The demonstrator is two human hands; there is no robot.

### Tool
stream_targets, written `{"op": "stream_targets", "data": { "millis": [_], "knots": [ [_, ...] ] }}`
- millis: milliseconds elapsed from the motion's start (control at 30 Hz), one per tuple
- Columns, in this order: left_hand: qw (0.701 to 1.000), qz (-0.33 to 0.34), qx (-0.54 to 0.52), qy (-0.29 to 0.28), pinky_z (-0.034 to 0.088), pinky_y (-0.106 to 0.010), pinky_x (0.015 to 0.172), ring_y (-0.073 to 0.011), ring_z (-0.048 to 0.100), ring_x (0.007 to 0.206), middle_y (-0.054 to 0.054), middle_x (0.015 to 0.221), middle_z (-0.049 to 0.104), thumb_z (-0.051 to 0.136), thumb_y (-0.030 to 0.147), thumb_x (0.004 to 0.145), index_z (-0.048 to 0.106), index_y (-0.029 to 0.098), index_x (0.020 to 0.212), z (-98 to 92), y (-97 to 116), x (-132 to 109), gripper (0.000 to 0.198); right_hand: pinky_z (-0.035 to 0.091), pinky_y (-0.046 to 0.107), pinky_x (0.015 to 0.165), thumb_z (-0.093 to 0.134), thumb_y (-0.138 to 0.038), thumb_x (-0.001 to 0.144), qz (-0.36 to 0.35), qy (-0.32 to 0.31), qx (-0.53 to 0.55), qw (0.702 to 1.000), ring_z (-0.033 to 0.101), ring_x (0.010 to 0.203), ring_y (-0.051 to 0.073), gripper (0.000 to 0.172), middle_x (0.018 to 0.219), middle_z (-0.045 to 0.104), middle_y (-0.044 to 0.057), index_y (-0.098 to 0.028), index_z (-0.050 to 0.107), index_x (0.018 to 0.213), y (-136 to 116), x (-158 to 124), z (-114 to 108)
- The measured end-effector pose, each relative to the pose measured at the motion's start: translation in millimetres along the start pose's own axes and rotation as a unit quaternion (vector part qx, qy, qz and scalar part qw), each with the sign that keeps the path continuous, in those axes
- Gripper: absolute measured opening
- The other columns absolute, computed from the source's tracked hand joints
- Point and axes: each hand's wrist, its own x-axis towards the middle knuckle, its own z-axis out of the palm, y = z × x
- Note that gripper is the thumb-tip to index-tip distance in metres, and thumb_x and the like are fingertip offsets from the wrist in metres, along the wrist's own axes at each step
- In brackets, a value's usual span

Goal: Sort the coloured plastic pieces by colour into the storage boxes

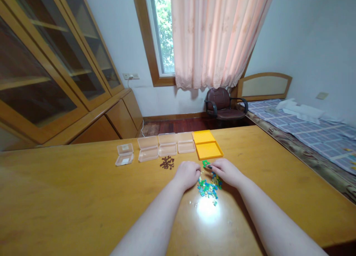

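A loose heap of small green, blue and pale yellow plastic pieces lies on the table between my forearms. My left hand is at the heap's upper left edge, its fingers curled inward; what they hold, if anything, is hidden. Across from it, my right hand reaches over the upper right of the heap with its fingers drawn together. A dark-nailed fingertip is beside a small group of green pieces; whether something is pinched there is too small to tell. Small brown pieces form a separate pile left of my left hand.
Beyond the piles stands an opened yellow case. Several clear plastic boxes with raised lids, including a small one, line up to its left. The wooden table ends near a bed on the right; a chair stands behind.
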Motion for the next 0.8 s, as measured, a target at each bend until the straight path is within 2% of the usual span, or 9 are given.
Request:
{"op": "stream_targets", "data": {
  "millis": [100, 200, 300, 400, 567, 667, 800],
  "knots": [
    [1.0, 0.017, -0.017, -0.001, 0.045, -0.029, 0.077, -0.0178, 0.062, 0.08, -0.003, 0.084, 0.07, 0.045, 0.021, 0.08, 0.07, 0.023, 0.087, 0.3, 0.7, -0.5, 0.026, 0.036, 0.027, 0.068, 0.036, -0.042, 0.091, -0.031, -0.015, -0.015, 0.999, 0.056, 0.071, 0.017, 0.041, 0.074, 0.068, 0.006, -0.02, 0.07, 0.082, -2.3, 1.1, 0.6],
    [0.998, 0.053, -0.03, -0.012, 0.045, -0.028, 0.079, -0.0169, 0.061, 0.081, -0.002, 0.087, 0.07, 0.046, 0.022, 0.08, 0.07, 0.027, 0.094, 0.5, 1.4, -1.2, 0.028, 0.036, 0.026, 0.067, 0.034, -0.041, 0.091, -0.004, 0.0, -0.037, 0.999, 0.055, 0.069, 0.017, 0.045, 0.07, 0.066, 0.006, -0.02, 0.069, 0.075, -0.7, 1.6, 1.3],
    [0.998, 0.052, -0.025, -0.021, 0.046, -0.028, 0.079, -0.0166, 0.061, 0.081, -0.001, 0.087, 0.071, 0.046, 0.023, 0.08, 0.07, 0.027, 0.095, 0.7, 1.4, -1.5, 0.029, 0.035, 0.026, 0.064, 0.034, -0.042, 0.091, -0.001, 0.007, -0.026, 1.0, 0.052, 0.064, 0.015, 0.048, 0.063, 0.063, 0.005, -0.018, 0.066, 0.066, 0.8, 0.9, 0.9],
    [0.999, 0.031, -0.016, -0.014, 0.046, -0.029, 0.077, -0.0173, 0.062, 0.081, -0.002, 0.087, 0.071, 0.046, 0.022, 0.079, 0.071, 0.025, 0.091, 0.2, 1.1, -1.4, 0.028, 0.035, 0.025, 0.062, 0.036, -0.043, 0.091, -0.029, -0.019, 0.008, 0.999, 0.049, 0.059, 0.013, 0.05, 0.058, 0.058, 0.003, -0.016, 0.065, 0.06, 0.7, -0.6, 1.9],
    [0.999, 0.023, -0.027, -0.012, 0.046, -0.028, 0.077, -0.0171, 0.061, 0.08, -0.002, 0.085, 0.07, 0.046, 0.022, 0.079, 0.071, 0.024, 0.088, -1.0, 2.1, -0.6, 0.027, 0.033, 0.024, 0.06, 0.039, -0.041, 0.09, -0.064, -0.082, 0.057, 0.993, 0.05, 0.06, 0.013, 0.046, 0.058, 0.057, 0.002, -0.018, 0.071, 0.067, 0.6, -1.5, 7.1],
    [0.999, 0.02, -0.04, -0.001, 0.045, -0.028, 0.077, -0.0166, 0.061, 0.08, -0.002, 0.086, 0.07, 0.045, 0.021, 0.079, 0.071, 0.024, 0.089, -1.0, 1.6, -0.5, 0.028, 0.032, 0.025, 0.059, 0.042, -0.042, 0.089, -0.064, -0.065, 0.019, 0.996, 0.047, 0.056, 0.012, 0.048, 0.055, 0.054, 0.002, -0.017, 0.064, 0.055, -0.2, -0.7, 8.3],
    [0.998, 0.049, -0.051, 0.002, 0.045, -0.027, 0.076, -0.0161, 0.06, 0.079, -0.002, 0.083, 0.07, 0.046, 0.02, 0.079, 0.071, 0.024, 0.088, -2.0, 0.2, -1.9, 0.027, 0.031, 0.025, 0.06, 0.039, -0.043, 0.09, -0.057, -0.02, -0.021, 0.998, 0.047, 0.057, 0.012, 0.049, 0.057, 0.055, 0.002, -0.017, 0.061, 0.055, -0.7, 0.3, 5.0]
  ]
}}
